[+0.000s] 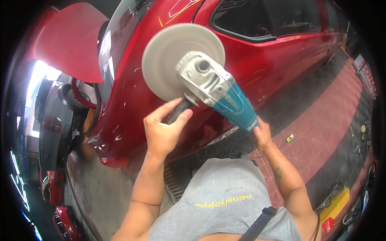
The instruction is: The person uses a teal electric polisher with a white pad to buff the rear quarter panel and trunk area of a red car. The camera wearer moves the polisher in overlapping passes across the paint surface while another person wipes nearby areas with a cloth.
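Both my hands hold a teal and silver rotary polisher [231, 103] in front of a red car [130, 102]. My left hand [163, 130] is closed round its black side handle [178, 111], near the metal head. At the other end, my right hand [262, 134] grips the teal body; part of its grip is hidden behind the tool. A large round pale polishing pad [161, 60] sits at the head, over the rear side panel. Its surface looks smeared, as if spinning. Whether the pad touches the paint I cannot tell.
The car's raised red lid [70, 42] stands at upper left, with a grey car [56, 124] beyond. Red and black grid tiles [309, 136] cover the floor at right, with a small yellow-green item [290, 138] on them. A yellow object [335, 205] lies lower right.
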### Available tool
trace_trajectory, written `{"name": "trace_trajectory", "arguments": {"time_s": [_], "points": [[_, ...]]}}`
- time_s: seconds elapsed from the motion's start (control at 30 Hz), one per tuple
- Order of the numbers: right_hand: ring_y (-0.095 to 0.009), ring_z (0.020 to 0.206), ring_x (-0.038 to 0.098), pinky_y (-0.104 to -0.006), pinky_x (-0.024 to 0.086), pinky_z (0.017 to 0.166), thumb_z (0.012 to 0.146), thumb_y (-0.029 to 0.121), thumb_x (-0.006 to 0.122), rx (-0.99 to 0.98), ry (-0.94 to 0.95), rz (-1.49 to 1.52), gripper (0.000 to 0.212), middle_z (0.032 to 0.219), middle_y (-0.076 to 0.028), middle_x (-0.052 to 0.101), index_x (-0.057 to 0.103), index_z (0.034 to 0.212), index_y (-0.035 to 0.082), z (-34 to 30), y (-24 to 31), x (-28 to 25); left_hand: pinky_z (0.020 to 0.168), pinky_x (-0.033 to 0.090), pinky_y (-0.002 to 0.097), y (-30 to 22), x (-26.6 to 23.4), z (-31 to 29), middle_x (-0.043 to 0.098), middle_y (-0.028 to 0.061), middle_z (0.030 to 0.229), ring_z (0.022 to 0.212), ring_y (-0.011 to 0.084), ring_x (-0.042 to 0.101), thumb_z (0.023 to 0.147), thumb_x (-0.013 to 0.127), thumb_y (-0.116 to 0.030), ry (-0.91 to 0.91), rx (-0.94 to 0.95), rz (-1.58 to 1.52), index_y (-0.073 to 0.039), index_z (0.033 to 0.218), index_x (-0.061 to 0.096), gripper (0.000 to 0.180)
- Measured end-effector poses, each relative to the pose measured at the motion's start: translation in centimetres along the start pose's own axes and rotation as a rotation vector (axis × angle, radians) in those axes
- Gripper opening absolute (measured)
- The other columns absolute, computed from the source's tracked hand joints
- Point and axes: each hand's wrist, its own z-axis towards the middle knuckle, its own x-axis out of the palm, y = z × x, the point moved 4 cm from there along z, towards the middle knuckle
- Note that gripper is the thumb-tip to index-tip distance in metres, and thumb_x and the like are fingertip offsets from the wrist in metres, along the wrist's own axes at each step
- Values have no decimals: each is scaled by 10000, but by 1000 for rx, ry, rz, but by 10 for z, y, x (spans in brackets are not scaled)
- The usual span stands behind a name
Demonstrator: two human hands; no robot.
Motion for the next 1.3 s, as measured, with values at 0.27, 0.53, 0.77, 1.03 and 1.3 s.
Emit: {"name": "trace_trajectory", "arguments": {"time_s": [0.27, 0.53, 0.77, 1.03, 1.3], "points": [[-363, 788, 671, -432, 526, 764, 1055, 500, 483, 8, 55, -57, 592, 876, -198, 641, 654, 1250, -32, -18, -9, -9, 856, 587, 274, 16, 12, -29, 817, 82, 1076, 947, 105, 726, 921, 902, -87, 35, -32, -78, 35, 1272, 781, 390], [-271, 689, 687, -410, 541, 674, 1059, 547, 439, 214, 28, -9, 703, 814, -160, 681, 641, 1346, -63, -127, -27, 19, 913, 610, 303, 41, 26, -79, 837, 127, 1101, 1014, 139, 777, 928, 891, -100, 245, -194, -41, 35, 1236, 781, 353], [-385, 855, 731, -449, 564, 792, 1046, 481, 467, 224, 49, 6, 644, 970, -237, 722, 621, 1381, -48, -152, -20, 68, 915, 597, 291, 63, -11, -92, 831, 110, 1082, 993, 135, 767, 921, 886, -63, 254, -209, -22, 41, 1214, 779, 329], [-507, 1079, 723, -523, 581, 939, 1022, 449, 507, 113, 192, -108, 652, 1199, -299, 734, 550, 1481, -12, -140, 12, 147, 650, 544, 232, 134, -108, -129, 772, 55, 972, 762, 78, 677, 920, 888, -48, 137, -182, -24, 60, 1233, 734, 365], [-501, 1109, 736, -539, 600, 966, 905, 633, 762, -21, 262, -230, 1054, 1278, -281, 743, 354, 1689, 60, -90, 51, 182, 957, 575, 316, 154, -178, -144, 804, 110, 1119, 1016, 147, 730, 896, 890, -33, -67, -163, -41, 81, 1250, 761, 394]]}}
